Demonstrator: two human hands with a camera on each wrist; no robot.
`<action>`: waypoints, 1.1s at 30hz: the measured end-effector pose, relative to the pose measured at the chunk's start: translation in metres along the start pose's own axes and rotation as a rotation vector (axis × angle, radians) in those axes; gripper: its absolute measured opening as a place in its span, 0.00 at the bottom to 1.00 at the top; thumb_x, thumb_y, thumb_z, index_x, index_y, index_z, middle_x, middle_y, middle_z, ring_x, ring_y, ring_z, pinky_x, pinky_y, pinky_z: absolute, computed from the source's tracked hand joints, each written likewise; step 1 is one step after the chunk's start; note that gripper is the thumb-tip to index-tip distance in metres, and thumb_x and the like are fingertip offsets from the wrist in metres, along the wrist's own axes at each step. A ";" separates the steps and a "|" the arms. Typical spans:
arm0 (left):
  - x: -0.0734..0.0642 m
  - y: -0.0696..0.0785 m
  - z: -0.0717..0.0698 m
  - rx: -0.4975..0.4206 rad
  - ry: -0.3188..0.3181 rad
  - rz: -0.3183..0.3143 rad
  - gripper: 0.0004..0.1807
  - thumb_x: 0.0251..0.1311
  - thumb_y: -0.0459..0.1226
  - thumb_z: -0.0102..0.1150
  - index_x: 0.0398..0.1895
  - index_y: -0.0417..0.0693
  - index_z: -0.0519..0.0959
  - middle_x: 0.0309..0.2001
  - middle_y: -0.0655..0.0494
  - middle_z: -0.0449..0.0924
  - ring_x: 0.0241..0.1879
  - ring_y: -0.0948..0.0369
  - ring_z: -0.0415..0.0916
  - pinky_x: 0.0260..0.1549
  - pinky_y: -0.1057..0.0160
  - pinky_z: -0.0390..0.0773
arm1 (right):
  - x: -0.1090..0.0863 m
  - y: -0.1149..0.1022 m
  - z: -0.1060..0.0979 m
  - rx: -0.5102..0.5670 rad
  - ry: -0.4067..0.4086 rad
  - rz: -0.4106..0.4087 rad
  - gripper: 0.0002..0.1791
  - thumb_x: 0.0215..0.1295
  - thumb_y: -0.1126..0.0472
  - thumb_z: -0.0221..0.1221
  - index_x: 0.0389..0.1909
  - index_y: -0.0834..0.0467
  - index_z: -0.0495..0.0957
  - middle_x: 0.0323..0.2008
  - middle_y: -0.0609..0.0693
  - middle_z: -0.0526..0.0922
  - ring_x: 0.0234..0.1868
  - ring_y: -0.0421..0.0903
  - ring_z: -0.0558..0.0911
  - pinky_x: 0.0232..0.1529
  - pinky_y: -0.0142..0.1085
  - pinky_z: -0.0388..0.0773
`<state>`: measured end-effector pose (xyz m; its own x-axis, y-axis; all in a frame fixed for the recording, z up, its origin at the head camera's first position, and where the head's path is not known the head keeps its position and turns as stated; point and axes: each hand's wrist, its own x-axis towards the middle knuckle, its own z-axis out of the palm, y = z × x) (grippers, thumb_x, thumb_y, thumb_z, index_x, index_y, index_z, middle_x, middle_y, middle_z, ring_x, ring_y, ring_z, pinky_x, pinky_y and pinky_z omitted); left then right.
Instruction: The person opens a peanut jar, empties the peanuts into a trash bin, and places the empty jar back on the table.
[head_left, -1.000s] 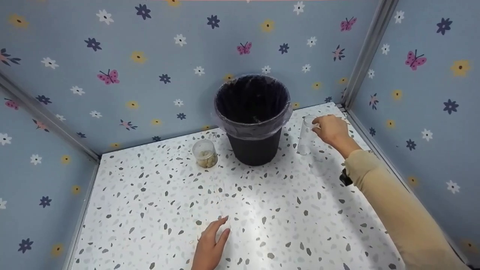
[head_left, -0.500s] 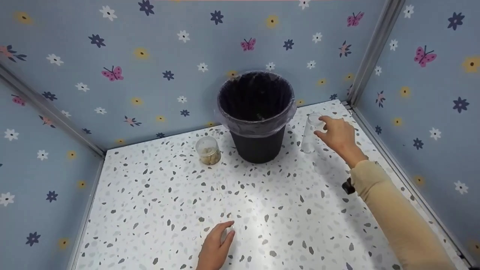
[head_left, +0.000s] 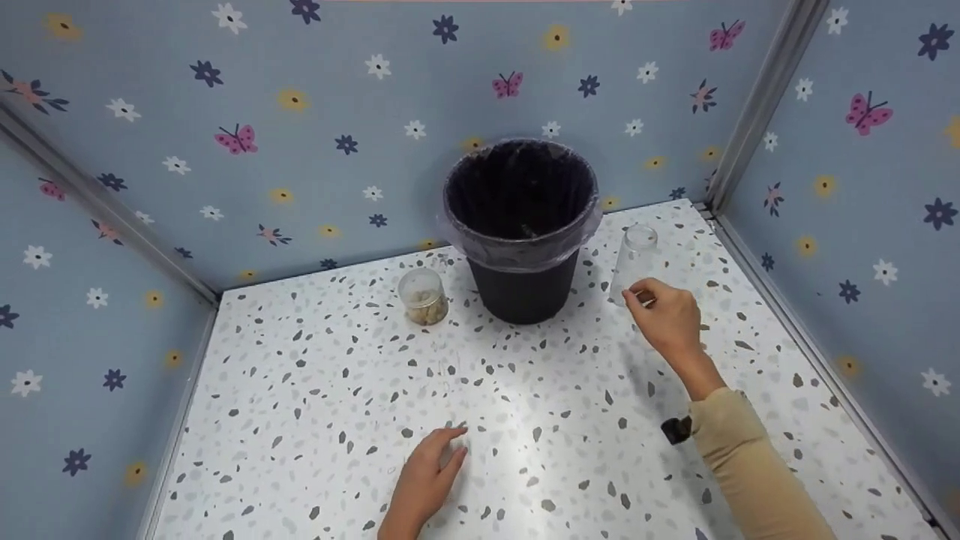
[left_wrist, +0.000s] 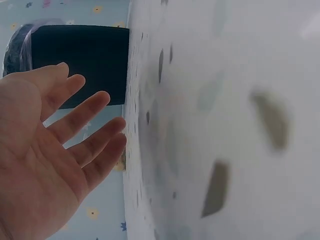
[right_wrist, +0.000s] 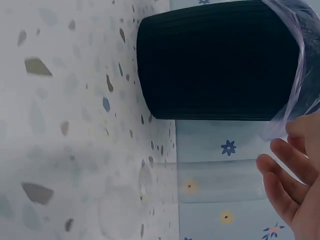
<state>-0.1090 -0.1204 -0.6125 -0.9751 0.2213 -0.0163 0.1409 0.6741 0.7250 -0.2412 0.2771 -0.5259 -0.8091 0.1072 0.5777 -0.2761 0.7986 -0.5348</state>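
Observation:
A tall clear cup (head_left: 636, 259) stands upright to the right of a black bin (head_left: 525, 289). My right hand (head_left: 666, 319) hovers in front of the cup, fingers loosely bent and nothing between them. In the right wrist view, its fingertips lie near the upper end of the see-through cup (right_wrist: 220, 182); whether they touch it is hard to tell. My left hand (head_left: 426, 476) is near the front of the table, fingers apart and relaxed, holding nothing. The left wrist view shows its open palm (left_wrist: 45, 150).
A short clear tub (head_left: 424, 306) with beige pieces in it sits left of the bin. A thin plastic liner (head_left: 517, 255) folds over the bin's rim. Flower-patterned panels (head_left: 300, 165) enclose the speckled white table (head_left: 337, 405) at the back and sides.
My right hand has come away from the cup's rim and drawn back toward me. The cup stays standing beside the bin. My left hand has barely moved.

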 end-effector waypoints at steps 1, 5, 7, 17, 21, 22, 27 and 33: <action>0.003 -0.002 -0.003 -0.001 0.005 0.020 0.17 0.68 0.42 0.57 0.58 0.52 0.77 0.58 0.56 0.75 0.61 0.54 0.71 0.61 0.50 0.68 | -0.004 0.000 -0.001 0.015 -0.007 0.013 0.05 0.60 0.60 0.67 0.30 0.58 0.85 0.23 0.52 0.85 0.21 0.47 0.83 0.24 0.46 0.79; 0.019 -0.009 -0.016 0.006 0.038 0.083 0.18 0.68 0.40 0.57 0.60 0.50 0.76 0.62 0.48 0.70 0.63 0.50 0.67 0.61 0.47 0.66 | -0.014 0.000 -0.005 0.055 -0.038 0.058 0.04 0.60 0.61 0.67 0.30 0.58 0.85 0.24 0.50 0.85 0.22 0.44 0.83 0.25 0.42 0.79; 0.028 -0.013 -0.023 0.019 0.063 0.112 0.20 0.68 0.39 0.57 0.62 0.50 0.74 0.63 0.47 0.69 0.64 0.49 0.66 0.62 0.47 0.66 | -0.019 0.001 -0.008 0.069 -0.053 0.070 0.04 0.60 0.61 0.67 0.30 0.57 0.85 0.24 0.49 0.85 0.23 0.43 0.83 0.26 0.40 0.79; 0.090 -0.029 -0.042 0.105 0.180 0.157 0.32 0.64 0.36 0.61 0.69 0.43 0.63 0.66 0.36 0.60 0.64 0.41 0.62 0.59 0.42 0.66 | -0.043 -0.003 -0.015 0.091 -0.142 0.064 0.03 0.64 0.60 0.64 0.33 0.55 0.85 0.25 0.47 0.85 0.24 0.42 0.82 0.27 0.41 0.78; 0.127 -0.036 -0.048 0.132 0.157 0.076 0.36 0.64 0.39 0.60 0.72 0.43 0.58 0.70 0.33 0.50 0.61 0.40 0.64 0.54 0.41 0.70 | -0.048 0.000 -0.016 0.085 -0.164 0.059 0.03 0.64 0.60 0.65 0.33 0.54 0.85 0.25 0.45 0.85 0.23 0.41 0.81 0.27 0.40 0.78; 0.136 -0.038 -0.049 0.135 0.152 0.059 0.37 0.64 0.39 0.60 0.73 0.43 0.56 0.70 0.32 0.48 0.61 0.39 0.63 0.53 0.41 0.70 | -0.049 0.001 -0.015 0.089 -0.171 0.061 0.02 0.64 0.61 0.65 0.33 0.54 0.85 0.25 0.44 0.84 0.23 0.41 0.81 0.27 0.40 0.78; 0.173 -0.049 -0.054 0.159 0.188 -0.002 0.41 0.64 0.42 0.61 0.75 0.44 0.51 0.72 0.33 0.39 0.65 0.37 0.55 0.52 0.39 0.69 | -0.057 0.001 -0.010 0.106 -0.249 0.043 0.02 0.64 0.61 0.65 0.33 0.54 0.86 0.26 0.42 0.85 0.24 0.38 0.81 0.27 0.38 0.79; 0.198 -0.051 -0.059 0.184 0.288 -0.028 0.46 0.61 0.45 0.64 0.76 0.46 0.48 0.73 0.33 0.36 0.66 0.35 0.52 0.55 0.36 0.66 | -0.067 0.000 -0.005 0.085 -0.326 0.028 0.03 0.63 0.61 0.65 0.32 0.53 0.86 0.27 0.39 0.84 0.25 0.38 0.81 0.29 0.39 0.80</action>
<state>-0.3195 -0.1530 -0.6120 -0.9836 0.0110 0.1798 0.1168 0.7989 0.5900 -0.1842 0.2723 -0.5617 -0.9365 -0.0777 0.3420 -0.2827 0.7443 -0.6050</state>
